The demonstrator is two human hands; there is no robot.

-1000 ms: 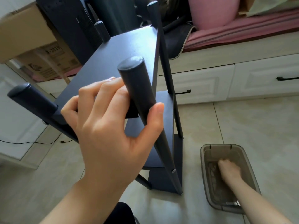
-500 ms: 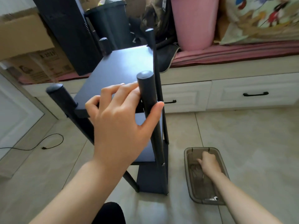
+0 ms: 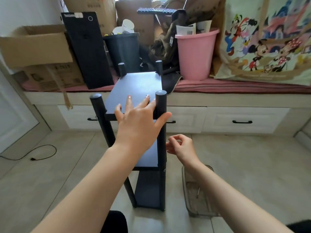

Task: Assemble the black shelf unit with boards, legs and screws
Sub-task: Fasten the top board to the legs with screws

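Black shelf unit (image 3: 136, 86) stands tall on the floor, 4 legs pointing up. The left hand (image 3: 139, 125) lies flat on its top board, thumb around the near right leg (image 3: 161, 105). The right hand (image 3: 180, 146) floats beside it, fingers loosely curled, holding nothing

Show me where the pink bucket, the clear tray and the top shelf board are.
pink bucket (image 3: 195, 54), head view, front wall.
clear tray (image 3: 189, 195), head view, left wall.
top shelf board (image 3: 134, 86), head view, bare upper surface.
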